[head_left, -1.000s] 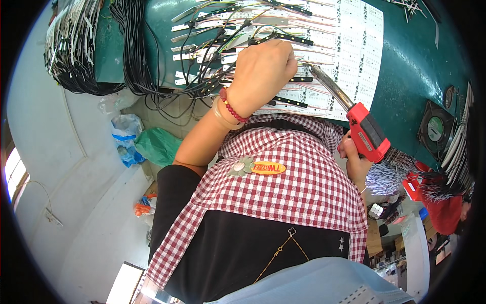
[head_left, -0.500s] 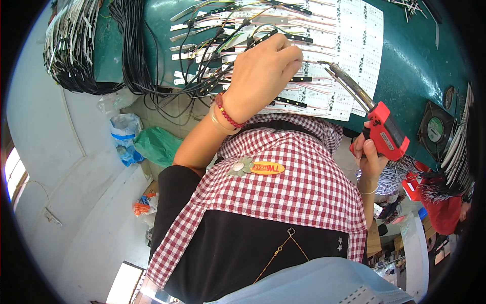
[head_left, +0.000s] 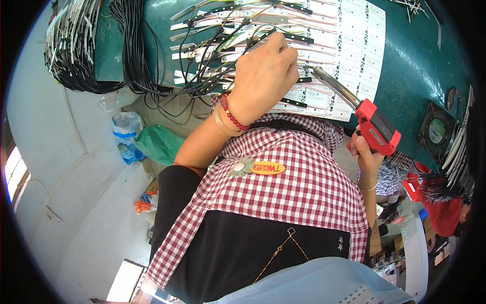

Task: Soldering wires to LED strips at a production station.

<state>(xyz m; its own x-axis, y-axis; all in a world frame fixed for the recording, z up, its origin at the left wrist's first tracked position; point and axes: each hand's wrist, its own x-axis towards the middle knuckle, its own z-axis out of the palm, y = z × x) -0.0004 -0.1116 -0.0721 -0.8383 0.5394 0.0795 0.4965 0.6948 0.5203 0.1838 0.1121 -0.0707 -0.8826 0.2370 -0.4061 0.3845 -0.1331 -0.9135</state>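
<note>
My right hand is wrapped round the handle of a red soldering gun. Its long metal barrel points up and left, and the tip is just right of my left fingers, over the white circuit boards. My left hand is above those boards with its fingers curled and pinched; whatever they hold is hidden by the hand. Around it lie rows of narrow LED strips with thin coloured wires, joined to black cables on the left.
A thick bundle of black cable and a bunch of white-ended wires hang over the green table at left. To the right are a black fan and more wires. A green bag sits below.
The soldering gun has moved left and slightly down, bringing its tip closer to my left fingers. My left hand has shifted a little left.
</note>
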